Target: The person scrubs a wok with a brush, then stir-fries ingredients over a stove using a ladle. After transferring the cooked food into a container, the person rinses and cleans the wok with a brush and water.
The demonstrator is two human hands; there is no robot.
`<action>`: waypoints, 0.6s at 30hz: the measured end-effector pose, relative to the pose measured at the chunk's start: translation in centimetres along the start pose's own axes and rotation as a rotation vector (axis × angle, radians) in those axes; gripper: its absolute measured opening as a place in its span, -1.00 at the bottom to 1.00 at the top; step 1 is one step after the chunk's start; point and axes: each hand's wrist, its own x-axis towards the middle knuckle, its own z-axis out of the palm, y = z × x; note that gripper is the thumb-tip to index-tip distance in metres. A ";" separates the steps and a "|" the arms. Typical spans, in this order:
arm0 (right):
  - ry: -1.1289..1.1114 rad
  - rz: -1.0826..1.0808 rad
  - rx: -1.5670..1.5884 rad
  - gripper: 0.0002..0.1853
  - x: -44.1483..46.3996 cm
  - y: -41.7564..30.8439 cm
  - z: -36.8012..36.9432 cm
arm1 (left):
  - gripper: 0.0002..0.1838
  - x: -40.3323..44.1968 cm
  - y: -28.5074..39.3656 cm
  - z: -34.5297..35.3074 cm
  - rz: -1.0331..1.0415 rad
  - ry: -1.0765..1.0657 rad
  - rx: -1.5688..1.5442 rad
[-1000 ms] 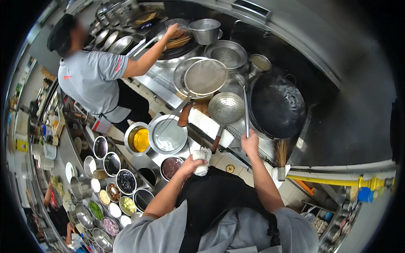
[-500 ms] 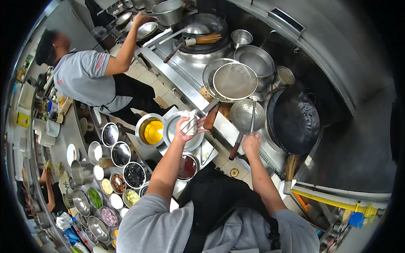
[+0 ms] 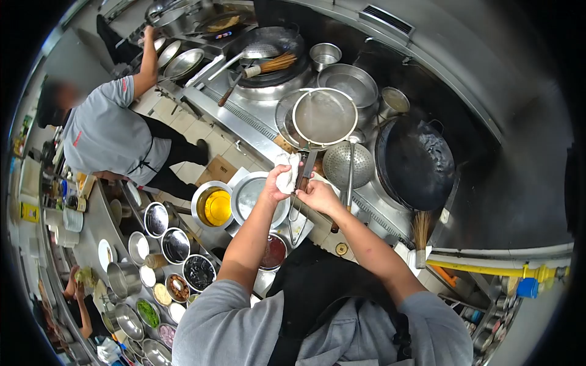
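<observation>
My left hand (image 3: 276,185) is closed round a bunched white cloth (image 3: 285,178). My right hand (image 3: 321,196) is beside it, fingers pinched together near the cloth; what they hold, if anything, is hidden. The dark handle (image 3: 309,163) of a fine-mesh strainer (image 3: 325,116) runs down to the hands, and I cannot tell whether either one grips it. A perforated skimmer (image 3: 348,166) lies just right of the strainer, its long handle passing behind my right wrist. Below my left hand is a wide metal basin (image 3: 247,194).
A black wok (image 3: 414,163) sits on the right burner, with a bamboo brush (image 3: 420,235) below it. A pot of yellow liquid (image 3: 215,206) and a pot of red sauce (image 3: 273,252) flank the basin. A co-worker (image 3: 116,131) stands upper left. Ingredient bowls (image 3: 177,244) crowd the left counter.
My right hand has let go of the skimmer's handle and moved left to the cloth. My left hand has closed more tightly round the cloth. The camera view has shifted slightly.
</observation>
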 end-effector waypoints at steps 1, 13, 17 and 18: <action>-0.019 0.011 0.033 -0.52 -0.5 0.0 -0.2 | -0.40 0.3 0.1 0.1 -0.040 0.026 0.026; 0.332 0.037 0.277 -0.54 -3.1 7.9 -1.6 | -0.51 2.6 -1.1 3.0 -0.183 0.162 0.092; 0.433 0.394 -0.145 -0.56 -2.4 17.7 2.3 | -0.65 3.0 -1.4 5.2 -0.244 0.234 0.218; 0.270 0.461 -0.104 -0.59 -2.6 18.0 1.8 | -0.65 3.1 -1.2 4.8 -0.230 0.252 0.289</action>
